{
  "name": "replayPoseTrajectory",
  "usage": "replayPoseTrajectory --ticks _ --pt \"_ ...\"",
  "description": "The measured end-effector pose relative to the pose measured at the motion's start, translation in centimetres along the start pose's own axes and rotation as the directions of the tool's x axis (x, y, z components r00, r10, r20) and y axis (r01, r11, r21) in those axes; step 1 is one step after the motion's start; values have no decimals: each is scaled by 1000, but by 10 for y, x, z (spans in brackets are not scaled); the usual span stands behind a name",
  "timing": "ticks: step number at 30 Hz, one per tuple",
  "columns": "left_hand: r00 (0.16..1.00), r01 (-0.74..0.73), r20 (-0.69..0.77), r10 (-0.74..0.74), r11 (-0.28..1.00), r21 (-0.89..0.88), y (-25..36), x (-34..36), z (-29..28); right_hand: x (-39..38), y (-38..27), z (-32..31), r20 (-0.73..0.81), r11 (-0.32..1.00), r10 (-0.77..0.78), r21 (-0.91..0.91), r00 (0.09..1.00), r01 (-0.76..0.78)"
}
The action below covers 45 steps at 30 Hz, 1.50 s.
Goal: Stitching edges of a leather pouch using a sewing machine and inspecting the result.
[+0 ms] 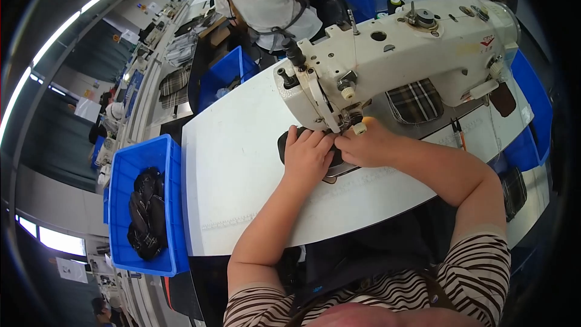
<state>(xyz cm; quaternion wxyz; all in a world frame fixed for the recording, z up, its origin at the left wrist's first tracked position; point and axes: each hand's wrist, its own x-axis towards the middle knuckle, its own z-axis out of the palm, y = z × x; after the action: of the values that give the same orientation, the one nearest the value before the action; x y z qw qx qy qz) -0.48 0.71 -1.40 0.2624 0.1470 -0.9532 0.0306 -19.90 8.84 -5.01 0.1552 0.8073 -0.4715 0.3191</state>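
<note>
A white sewing machine (387, 54) stands on the work table, its needle area above a small dark fabric piece (282, 145) with a rounded edge. My left hand (307, 154) lies over this piece, fingers bent down onto it and thumb near the needle. On the needle's right side, my right hand (365, 144) is closed, thumb and forefinger pinching the piece's edge. Both hands hide most of the piece. Under the machine's arm lies a plaid fabric piece (415, 103) with a rounded outline.
A blue bin (175, 206) with dark pieces (147, 212) stands at the table's left. Orange-handled thread snips (460, 134) lie at right. Another blue bin (239, 63) is beyond the table, near a person in a white shirt (263, 0). More plaid pieces (514, 194) sit at far right.
</note>
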Motion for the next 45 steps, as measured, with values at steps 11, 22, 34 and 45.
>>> replayPoseTrajectory --ticks 11,22,34,45 --pt "986 160 -30 -166 976 -145 -1 -5 6 3 -7 -4 -101 991 -59 -126 993 46" --pt "946 309 255 -201 798 -518 -14 -8 -8 4 -2 -1 -76 958 -107 -276 991 83" --pt "889 350 455 -47 710 -611 -31 -6 -9 1 -2 -1 -77 922 -226 -339 971 188" --pt "961 247 251 -117 776 -580 -30 -8 4 7 -11 -34 203 961 -163 -191 965 202"
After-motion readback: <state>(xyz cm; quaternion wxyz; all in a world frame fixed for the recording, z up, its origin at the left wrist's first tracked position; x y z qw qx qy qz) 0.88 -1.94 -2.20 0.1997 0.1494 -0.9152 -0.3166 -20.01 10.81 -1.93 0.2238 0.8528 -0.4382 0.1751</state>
